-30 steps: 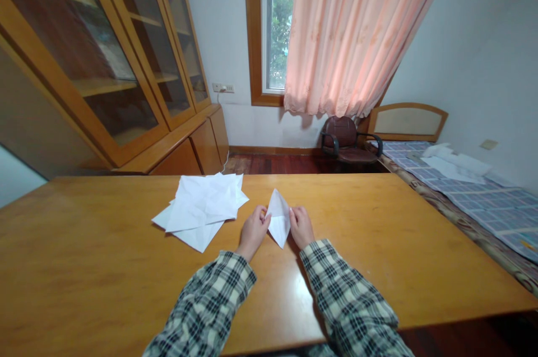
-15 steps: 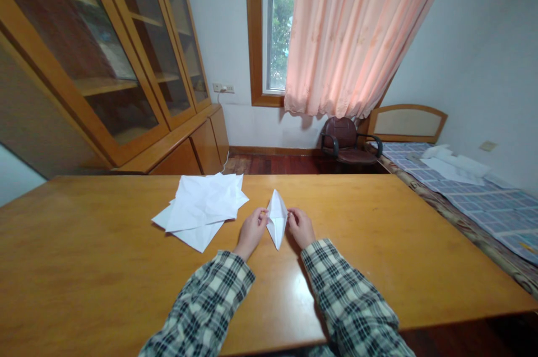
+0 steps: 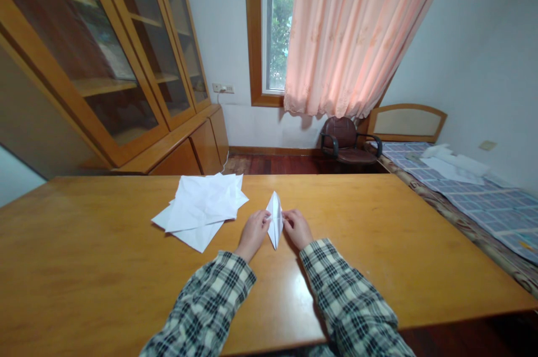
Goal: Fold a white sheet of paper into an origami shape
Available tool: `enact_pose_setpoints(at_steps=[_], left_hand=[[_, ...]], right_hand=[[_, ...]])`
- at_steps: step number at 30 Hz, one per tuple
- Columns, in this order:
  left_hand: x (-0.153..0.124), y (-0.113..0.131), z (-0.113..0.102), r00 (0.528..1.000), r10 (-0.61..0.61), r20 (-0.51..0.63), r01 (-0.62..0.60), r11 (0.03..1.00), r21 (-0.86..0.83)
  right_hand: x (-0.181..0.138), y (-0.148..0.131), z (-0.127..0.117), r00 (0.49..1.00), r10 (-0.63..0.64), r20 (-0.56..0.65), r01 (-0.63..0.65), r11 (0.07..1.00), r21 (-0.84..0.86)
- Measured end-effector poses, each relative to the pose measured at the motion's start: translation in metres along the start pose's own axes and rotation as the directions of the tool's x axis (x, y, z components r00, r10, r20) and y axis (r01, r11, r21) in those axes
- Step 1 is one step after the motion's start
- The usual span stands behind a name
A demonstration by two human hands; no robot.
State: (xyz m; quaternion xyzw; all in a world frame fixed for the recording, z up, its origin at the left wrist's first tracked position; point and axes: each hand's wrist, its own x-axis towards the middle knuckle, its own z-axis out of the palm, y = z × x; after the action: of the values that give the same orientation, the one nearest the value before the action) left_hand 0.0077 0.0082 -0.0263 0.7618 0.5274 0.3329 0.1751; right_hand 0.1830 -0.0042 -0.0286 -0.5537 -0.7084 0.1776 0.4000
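Observation:
A folded white paper piece (image 3: 275, 221), long and pointed at both ends like a small boat, is held over the wooden table (image 3: 126, 290). My left hand (image 3: 254, 232) pinches its left edge near the middle. On the opposite edge, my right hand (image 3: 297, 228) has its fingers closed on the paper. Creases run along and across the piece. Left of my hands lies a loose pile of white paper sheets (image 3: 205, 200), creased and overlapping at different angles.
A glass-fronted cabinet (image 3: 163, 127) stands beyond the table at the left. A brown armchair (image 3: 347, 141) is by the far wall under a pink curtain (image 3: 348, 37). On the right is a bed (image 3: 458, 194) with white paper-like sheets (image 3: 458, 163) on it.
My hands have come closer together, the right one moving left. The folded paper between them has become narrower. The pile of sheets has stayed put.

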Motion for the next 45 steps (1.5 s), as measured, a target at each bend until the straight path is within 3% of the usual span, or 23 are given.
enact_pose_setpoints(at_steps=[8, 19, 27, 34, 45], left_hand=[[-0.002, 0.004, -0.003, 0.998, 0.066, 0.022, -0.068, 0.989, 0.133], [-0.004, 0.008, -0.004, 0.993, 0.118, 0.018, -0.118, 0.954, 0.277], [0.0, 0.0, 0.006, 0.986, 0.088, 0.14, -0.127, 0.945, 0.302], [0.006, 0.002, 0.0, 0.969, 0.052, 0.242, -0.13, 0.939, 0.317], [0.013, 0.016, 0.003, 0.985, 0.007, 0.172, -0.067, 0.936, 0.345]], right_hand=[[-0.001, -0.003, 0.0, 0.993, -0.081, 0.087, 0.093, 0.986, -0.141], [-0.006, -0.018, -0.005, 0.984, -0.08, 0.162, 0.139, 0.908, -0.394], [-0.001, -0.019, -0.004, 0.967, -0.094, 0.236, 0.181, 0.907, -0.381], [0.007, -0.019, -0.004, 0.964, -0.075, 0.254, 0.165, 0.921, -0.354], [0.014, -0.017, 0.001, 0.967, -0.038, 0.252, 0.123, 0.935, -0.332]])
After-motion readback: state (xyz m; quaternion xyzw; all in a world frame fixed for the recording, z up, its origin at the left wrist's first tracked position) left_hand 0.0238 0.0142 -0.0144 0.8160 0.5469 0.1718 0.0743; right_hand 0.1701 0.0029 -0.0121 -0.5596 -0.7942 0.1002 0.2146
